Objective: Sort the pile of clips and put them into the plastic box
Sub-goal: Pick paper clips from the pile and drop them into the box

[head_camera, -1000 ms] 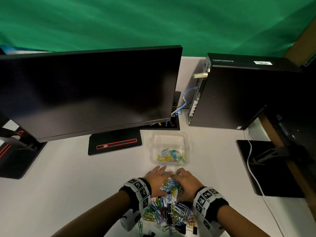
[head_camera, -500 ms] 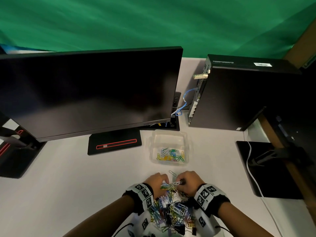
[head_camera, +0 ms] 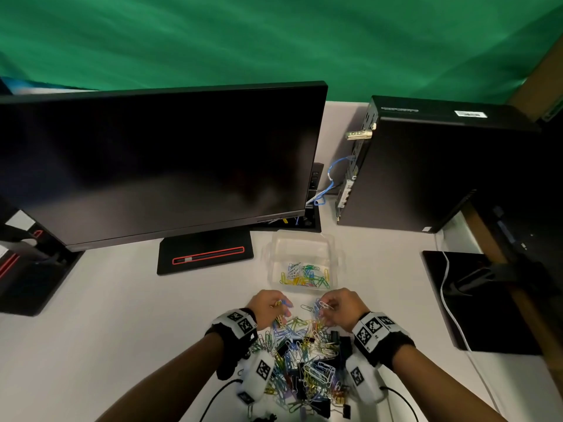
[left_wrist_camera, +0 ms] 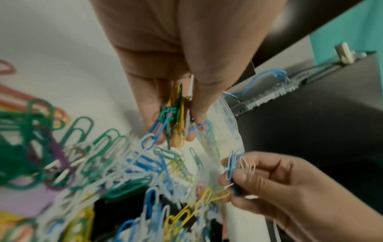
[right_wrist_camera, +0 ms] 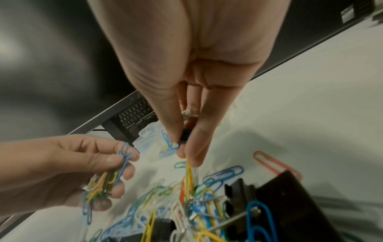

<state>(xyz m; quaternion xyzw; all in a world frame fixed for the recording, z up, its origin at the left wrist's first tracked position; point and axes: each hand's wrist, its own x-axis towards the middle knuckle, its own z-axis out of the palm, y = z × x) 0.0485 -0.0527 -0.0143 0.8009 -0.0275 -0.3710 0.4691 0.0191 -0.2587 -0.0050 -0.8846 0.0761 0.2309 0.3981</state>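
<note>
A pile of coloured paper clips mixed with black binder clips lies on the white desk between my wrists. Beyond it stands the clear plastic box with several paper clips inside. My left hand hovers over the pile's far edge and grips a bunch of paper clips. My right hand pinches a few blue and white paper clips, seen in the right wrist view together with a small dark clip. Both hands sit just short of the box.
A dark monitor on its stand fills the left. A black computer case stands at the back right, with blue cables beside it. A black pad with a white cable lies to the right.
Both hands rose from the pile, curled their fingers round clips and drew apart, each now holding a bunch above the pile's far edge.
</note>
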